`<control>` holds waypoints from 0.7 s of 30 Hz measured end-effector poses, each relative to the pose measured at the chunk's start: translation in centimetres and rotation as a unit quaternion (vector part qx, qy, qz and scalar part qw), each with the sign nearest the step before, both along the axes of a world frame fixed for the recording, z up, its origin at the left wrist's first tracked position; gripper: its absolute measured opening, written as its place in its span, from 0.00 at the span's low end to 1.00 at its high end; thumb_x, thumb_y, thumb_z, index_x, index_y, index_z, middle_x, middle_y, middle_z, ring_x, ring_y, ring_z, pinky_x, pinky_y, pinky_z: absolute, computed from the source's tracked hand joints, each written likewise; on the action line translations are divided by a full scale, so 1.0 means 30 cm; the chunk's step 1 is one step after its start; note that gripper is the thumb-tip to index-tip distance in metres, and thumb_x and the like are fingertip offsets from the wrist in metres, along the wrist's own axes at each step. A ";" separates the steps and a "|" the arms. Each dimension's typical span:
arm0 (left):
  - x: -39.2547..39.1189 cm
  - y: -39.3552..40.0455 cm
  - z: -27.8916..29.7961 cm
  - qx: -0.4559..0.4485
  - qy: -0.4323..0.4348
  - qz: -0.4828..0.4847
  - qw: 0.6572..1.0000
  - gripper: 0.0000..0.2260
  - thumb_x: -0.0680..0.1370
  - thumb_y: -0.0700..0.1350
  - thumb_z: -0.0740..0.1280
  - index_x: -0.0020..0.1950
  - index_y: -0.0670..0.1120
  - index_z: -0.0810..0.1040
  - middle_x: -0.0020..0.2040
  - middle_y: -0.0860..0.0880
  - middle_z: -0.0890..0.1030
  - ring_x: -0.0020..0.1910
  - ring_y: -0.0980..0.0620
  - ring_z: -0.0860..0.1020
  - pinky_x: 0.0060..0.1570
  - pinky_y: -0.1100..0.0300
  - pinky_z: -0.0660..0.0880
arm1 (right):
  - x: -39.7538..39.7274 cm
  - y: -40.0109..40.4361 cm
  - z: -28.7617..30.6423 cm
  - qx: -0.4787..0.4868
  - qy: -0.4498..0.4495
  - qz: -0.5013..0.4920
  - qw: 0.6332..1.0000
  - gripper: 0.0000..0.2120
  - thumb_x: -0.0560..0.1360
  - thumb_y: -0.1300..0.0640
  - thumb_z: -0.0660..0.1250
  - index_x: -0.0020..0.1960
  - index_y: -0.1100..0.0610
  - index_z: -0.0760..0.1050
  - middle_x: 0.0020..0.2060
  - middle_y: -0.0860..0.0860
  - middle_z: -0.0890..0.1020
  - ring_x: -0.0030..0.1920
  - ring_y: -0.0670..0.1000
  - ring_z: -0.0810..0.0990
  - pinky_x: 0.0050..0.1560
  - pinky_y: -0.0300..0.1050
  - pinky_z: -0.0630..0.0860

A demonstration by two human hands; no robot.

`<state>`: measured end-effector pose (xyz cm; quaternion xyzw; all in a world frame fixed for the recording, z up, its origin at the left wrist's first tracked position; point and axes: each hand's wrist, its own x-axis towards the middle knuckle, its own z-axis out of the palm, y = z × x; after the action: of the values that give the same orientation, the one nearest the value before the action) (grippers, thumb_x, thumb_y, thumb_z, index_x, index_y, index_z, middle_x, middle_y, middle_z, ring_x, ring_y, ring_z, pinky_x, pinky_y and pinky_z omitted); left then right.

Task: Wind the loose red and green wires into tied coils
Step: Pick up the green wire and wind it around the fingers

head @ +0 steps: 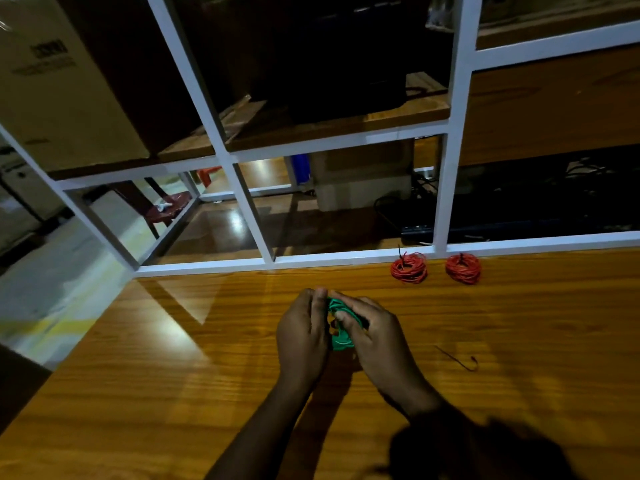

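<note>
A bundle of green wire (341, 341) is held between both hands above the middle of the wooden table (173, 393). My left hand (303, 336) curls round its left side. My right hand (375, 336) grips its right side, with loops of wire across the fingers. Most of the green wire is hidden by the hands. Two red wire coils lie at the table's far edge: one red coil (408, 268) has a dark tie sticking up, and the other red coil (463, 268) sits to its right.
A thin dark tie wire (459, 359) lies on the table right of my hands. A white-framed shelf unit (446, 188) rises along the far edge, with a cardboard box (62, 84) and dark items on its shelves. The table's left edge drops to the floor.
</note>
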<state>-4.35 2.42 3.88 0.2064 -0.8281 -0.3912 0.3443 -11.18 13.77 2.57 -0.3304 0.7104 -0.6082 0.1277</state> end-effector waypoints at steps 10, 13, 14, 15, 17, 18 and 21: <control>0.096 -0.141 0.027 0.066 -0.052 -0.266 0.960 0.10 0.86 0.48 0.55 0.58 0.44 0.72 0.45 0.56 0.75 0.43 0.59 0.75 0.43 0.65 0.71 | 0.073 -0.079 0.029 -0.023 -0.031 -0.032 0.999 0.16 0.83 0.52 0.60 0.70 0.47 0.75 0.53 0.41 0.80 0.56 0.43 0.79 0.56 0.40 0.78; 0.108 -0.161 0.036 0.104 -0.020 -0.269 0.957 0.11 0.86 0.48 0.54 0.56 0.44 0.73 0.45 0.52 0.75 0.43 0.55 0.74 0.43 0.62 0.71 | 0.105 -0.121 0.048 -0.036 -0.056 -0.029 0.997 0.19 0.83 0.46 0.57 0.72 0.47 0.73 0.60 0.47 0.81 0.61 0.45 0.80 0.58 0.42 0.79; 0.114 -0.165 0.043 0.116 -0.011 -0.274 0.955 0.11 0.86 0.48 0.54 0.56 0.44 0.73 0.45 0.49 0.75 0.43 0.53 0.75 0.43 0.61 0.72 | 0.117 -0.130 0.055 -0.037 -0.058 -0.029 0.997 0.20 0.83 0.46 0.56 0.72 0.47 0.72 0.61 0.46 0.81 0.61 0.44 0.80 0.58 0.42 0.79; 0.118 -0.170 0.050 0.125 -0.003 -0.281 0.952 0.11 0.86 0.47 0.54 0.56 0.44 0.73 0.46 0.47 0.75 0.44 0.52 0.75 0.44 0.61 0.72 | 0.128 -0.138 0.063 -0.042 -0.058 -0.034 0.997 0.19 0.83 0.45 0.55 0.72 0.46 0.73 0.61 0.45 0.81 0.62 0.43 0.79 0.59 0.41 0.79; 0.127 -0.180 0.069 0.127 0.000 -0.301 0.945 0.11 0.86 0.48 0.55 0.57 0.43 0.72 0.47 0.46 0.76 0.45 0.52 0.76 0.45 0.61 0.74 | 0.152 -0.155 0.085 -0.069 -0.062 -0.064 0.994 0.17 0.83 0.45 0.55 0.67 0.45 0.76 0.58 0.43 0.82 0.60 0.42 0.80 0.57 0.42 0.80; 0.131 -0.188 0.079 0.118 -0.006 -0.313 0.942 0.11 0.85 0.49 0.55 0.58 0.44 0.72 0.48 0.47 0.76 0.46 0.54 0.77 0.45 0.62 0.74 | 0.160 -0.161 0.095 -0.084 -0.066 -0.083 0.991 0.16 0.83 0.44 0.55 0.63 0.45 0.78 0.55 0.45 0.84 0.58 0.44 0.82 0.56 0.44 0.81; 0.148 -0.228 0.111 0.052 -0.064 -0.358 0.930 0.10 0.84 0.51 0.57 0.59 0.46 0.70 0.49 0.52 0.76 0.47 0.59 0.77 0.44 0.65 0.74 | 0.182 -0.166 0.109 -0.100 -0.078 -0.112 0.986 0.16 0.83 0.45 0.55 0.59 0.47 0.80 0.51 0.49 0.85 0.53 0.49 0.84 0.50 0.46 0.82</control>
<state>0.08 -4.41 7.22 -0.0614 -0.8456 -0.5173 0.1168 -5.73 8.81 5.84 -0.2120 0.6663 -0.7104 0.0800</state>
